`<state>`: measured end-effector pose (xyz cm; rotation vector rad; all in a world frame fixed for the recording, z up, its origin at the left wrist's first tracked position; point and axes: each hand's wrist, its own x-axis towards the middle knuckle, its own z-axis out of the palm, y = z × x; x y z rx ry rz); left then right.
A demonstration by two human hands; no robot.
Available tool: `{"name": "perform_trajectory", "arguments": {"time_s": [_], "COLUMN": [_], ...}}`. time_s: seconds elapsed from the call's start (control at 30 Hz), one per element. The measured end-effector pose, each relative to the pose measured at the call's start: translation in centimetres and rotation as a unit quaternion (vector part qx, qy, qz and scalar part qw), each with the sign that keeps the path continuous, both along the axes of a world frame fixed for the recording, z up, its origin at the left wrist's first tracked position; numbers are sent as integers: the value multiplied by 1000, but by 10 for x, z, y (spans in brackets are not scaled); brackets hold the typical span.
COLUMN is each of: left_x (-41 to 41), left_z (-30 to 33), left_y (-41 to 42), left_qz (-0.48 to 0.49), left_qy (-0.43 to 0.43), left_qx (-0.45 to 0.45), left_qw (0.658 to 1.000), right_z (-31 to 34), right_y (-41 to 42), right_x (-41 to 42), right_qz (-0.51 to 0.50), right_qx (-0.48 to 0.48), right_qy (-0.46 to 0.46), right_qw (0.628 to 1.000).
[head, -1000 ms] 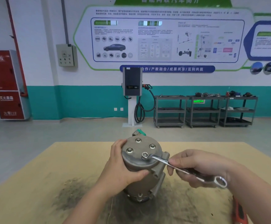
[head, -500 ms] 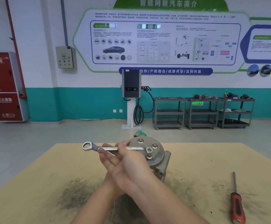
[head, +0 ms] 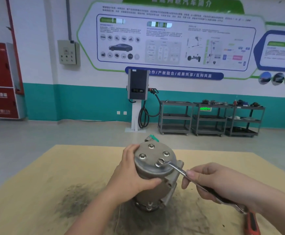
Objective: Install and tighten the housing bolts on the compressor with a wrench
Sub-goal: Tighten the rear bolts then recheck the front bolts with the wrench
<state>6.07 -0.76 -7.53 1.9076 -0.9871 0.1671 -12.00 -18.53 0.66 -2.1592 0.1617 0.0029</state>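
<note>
The worktop (head: pixel 53 167) is a broad tan sheet, smudged dark with grime in the middle, and on that stain the compressor (head: pixel 152 180) stands on end, its round housing cap tipped a little toward the camera. It looks like cast metal, so I judge it heavy, rigid and not fragile, though its smooth rounded body could twist or rock under wrench load; the sound place to brace it is the upper barrel just under the cap, clear of the bolt heads. That is where the left hand (head: pixel 131 173) has it: fingers curled over the far-left rim of the cap and thumb pressed across the near side of the body, a firm wrapped hold. Four housing bolts (head: pixel 151 146) sit in the cap face, all seated by the look of it, and how tight each one is I cannot tell. The wrench (head: pixel 177 169) is a slim steel spanner, stiff and likely slick, best gripped far down the shank for leverage. The right hand (head: pixel 211 182) is closed round that shank, thumb laid along the top, with the far end hidden under the palm. The wrench's head is fitted on the nearest bolt (head: pixel 159 162), at the front right of the cap. Just beside the right wrist, at the bottom edge, lies a red-handled screwdriver (head: pixel 252 223), untouched.
</note>
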Motion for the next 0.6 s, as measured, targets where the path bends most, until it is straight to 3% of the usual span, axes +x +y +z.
{"name": "perform_trajectory", "arguments": {"time_s": [0.27,0.37,0.5,0.6], "left_x": [-3,-5,-11,-21], "left_z": [4,5,5,13], "left_y": [-2,-3,-6,-12], "left_qz": [-11,-5,13,45], "left_qy": [10,7,9,9], "left_qx": [18,25,31,30], "left_qw": [1000,1000,999,998], "right_z": [45,51,27,-3], "right_y": [-25,-31,-20,28], "right_x": [24,29,13,4], "right_qz": [64,74,79,84], "right_qx": [-157,-147,4,264], "right_qy": [141,179,160,135], "right_qw": [975,970,984,951]}}
